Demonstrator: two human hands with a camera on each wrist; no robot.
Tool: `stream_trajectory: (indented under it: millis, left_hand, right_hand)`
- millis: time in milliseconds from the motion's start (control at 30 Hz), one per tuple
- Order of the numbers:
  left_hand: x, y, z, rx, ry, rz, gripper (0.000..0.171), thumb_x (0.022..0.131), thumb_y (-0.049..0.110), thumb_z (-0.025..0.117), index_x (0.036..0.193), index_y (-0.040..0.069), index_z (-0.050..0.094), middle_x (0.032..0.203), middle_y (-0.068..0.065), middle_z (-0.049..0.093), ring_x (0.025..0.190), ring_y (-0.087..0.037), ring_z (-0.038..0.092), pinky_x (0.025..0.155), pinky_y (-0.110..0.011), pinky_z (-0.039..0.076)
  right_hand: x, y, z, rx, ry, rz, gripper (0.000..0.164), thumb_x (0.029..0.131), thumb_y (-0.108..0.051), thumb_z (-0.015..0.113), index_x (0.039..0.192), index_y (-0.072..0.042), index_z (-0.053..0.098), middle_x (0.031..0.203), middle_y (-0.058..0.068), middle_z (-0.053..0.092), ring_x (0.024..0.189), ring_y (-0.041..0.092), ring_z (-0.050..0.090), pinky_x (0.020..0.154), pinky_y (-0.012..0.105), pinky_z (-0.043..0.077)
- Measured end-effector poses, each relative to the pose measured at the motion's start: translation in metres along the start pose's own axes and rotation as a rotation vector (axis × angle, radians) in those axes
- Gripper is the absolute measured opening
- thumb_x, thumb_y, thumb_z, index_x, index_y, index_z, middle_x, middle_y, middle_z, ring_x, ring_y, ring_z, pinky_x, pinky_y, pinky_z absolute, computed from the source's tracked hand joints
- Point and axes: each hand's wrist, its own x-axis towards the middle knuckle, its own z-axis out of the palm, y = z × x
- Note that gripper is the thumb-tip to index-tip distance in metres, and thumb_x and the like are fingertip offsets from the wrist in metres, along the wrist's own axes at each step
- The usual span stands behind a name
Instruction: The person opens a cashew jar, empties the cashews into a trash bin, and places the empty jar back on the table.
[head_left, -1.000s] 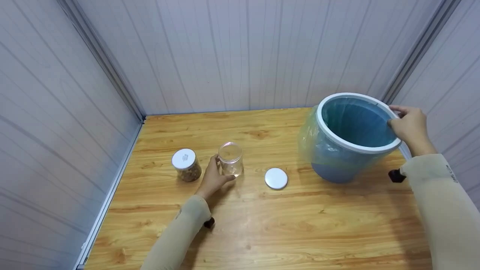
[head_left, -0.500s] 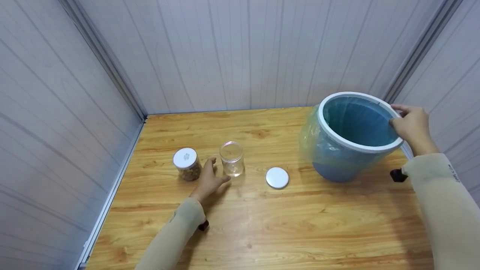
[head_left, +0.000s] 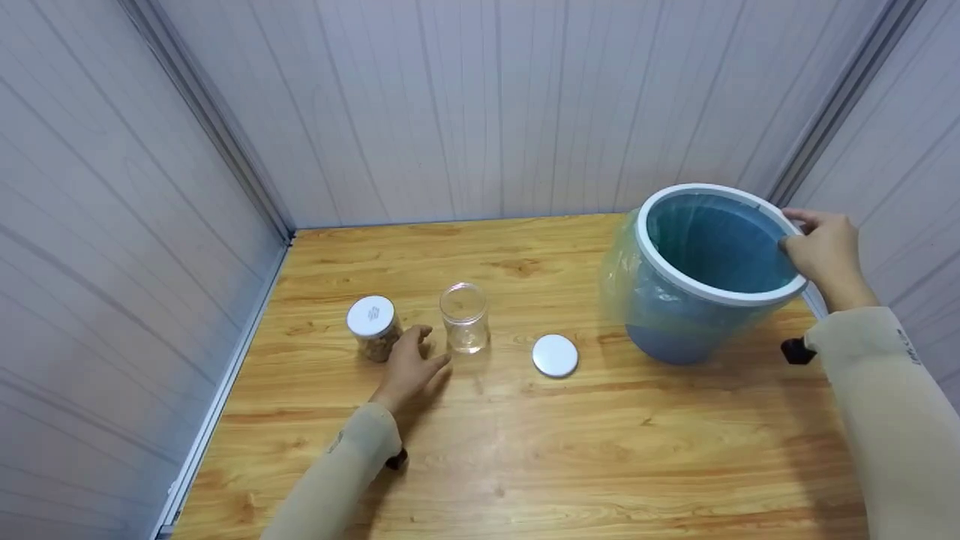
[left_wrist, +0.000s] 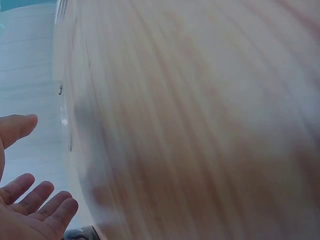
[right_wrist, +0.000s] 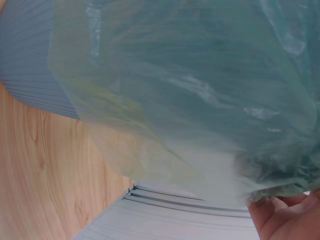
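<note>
My left hand (head_left: 407, 370) hovers low over the table between two jars, its fingers relaxed and holding nothing; the left wrist view shows thumb and fingers (left_wrist: 37, 202) spread apart. Just left of it stands a jar with a white lid (head_left: 370, 316) and brown contents. To its right is a clear, lidless jar (head_left: 465, 330), upright and apart from the fingertips. My right hand (head_left: 827, 259) grips the white rim of a blue-grey trash can (head_left: 667, 346), thumb over the inside. The trash can leans, lined with a thin translucent green bag (right_wrist: 165, 100) that drapes down its outside.
A loose round white lid (head_left: 555, 356) lies flat on the wooden table (head_left: 525, 450) between the clear jar and the trash can. Pale panel walls (head_left: 465, 112) enclose the table at the back and both sides.
My left hand has let go of the clear jar and drawn back left and toward the front. The clear jar stays standing. My right hand keeps its grip on the trash can's rim.
</note>
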Motion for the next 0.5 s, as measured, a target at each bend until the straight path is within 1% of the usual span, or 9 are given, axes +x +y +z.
stream_trajectory:
  millis: [100,233,333,367,433,500]
  left_hand:
    - [-0.002,-0.002,-0.003,-0.001,-0.004,0.006,0.061,0.098,0.017,0.082,0.149,-0.004,0.055,0.157,-0.027,0.055,0.146,-0.047,0.054,0.124,-0.059,0.045]
    - [-0.005,-0.005,-0.008,0.001,0.009,0.016,0.055,0.098,0.016,0.081,0.144,-0.005,0.059,0.152,-0.026,0.060,0.141,-0.046,0.060,0.120,-0.058,0.049]
    - [-0.007,-0.007,-0.011,0.015,0.018,0.024,0.052,0.099,0.017,0.080,0.142,-0.005,0.062,0.147,-0.026,0.064,0.135,-0.046,0.064,0.117,-0.058,0.052]
    - [-0.008,-0.008,-0.012,0.025,0.021,0.028,0.051,0.099,0.017,0.080,0.141,-0.005,0.062,0.145,-0.026,0.065,0.133,-0.045,0.065,0.116,-0.058,0.053]
    - [-0.009,-0.008,-0.013,0.032,0.023,0.026,0.051,0.099,0.018,0.081,0.140,-0.004,0.063,0.143,-0.026,0.066,0.132,-0.043,0.066,0.115,-0.057,0.054]
    - [-0.011,-0.009,-0.014,0.034,0.024,0.027,0.050,0.099,0.017,0.081,0.140,-0.004,0.063,0.141,-0.025,0.067,0.132,-0.042,0.066,0.114,-0.057,0.054]
  right_hand:
    - [0.000,0.000,0.000,-0.001,-0.001,0.001,0.057,0.103,-0.002,0.053,0.161,-0.004,0.051,0.120,0.024,0.058,0.080,0.010,0.061,0.058,0.005,0.050]
    - [-0.001,0.000,0.001,0.007,-0.006,0.009,0.057,0.104,-0.003,0.053,0.162,-0.004,0.050,0.123,0.025,0.057,0.083,0.011,0.062,0.058,0.005,0.050]
    - [-0.001,0.000,0.001,0.007,-0.010,0.017,0.056,0.105,-0.003,0.053,0.162,-0.004,0.050,0.124,0.025,0.058,0.089,0.016,0.064,0.058,0.005,0.051]
    - [-0.001,0.000,0.001,0.006,-0.010,0.018,0.056,0.106,-0.004,0.053,0.162,-0.004,0.050,0.124,0.026,0.058,0.091,0.019,0.065,0.060,0.006,0.053]
    - [0.000,0.001,0.001,-0.001,-0.010,0.018,0.056,0.106,-0.004,0.053,0.161,-0.004,0.050,0.125,0.026,0.059,0.092,0.021,0.067,0.061,0.007,0.055]
    - [0.000,0.001,0.001,-0.002,-0.014,0.018,0.056,0.106,-0.004,0.053,0.162,-0.004,0.050,0.127,0.027,0.059,0.096,0.024,0.068,0.066,0.011,0.058]
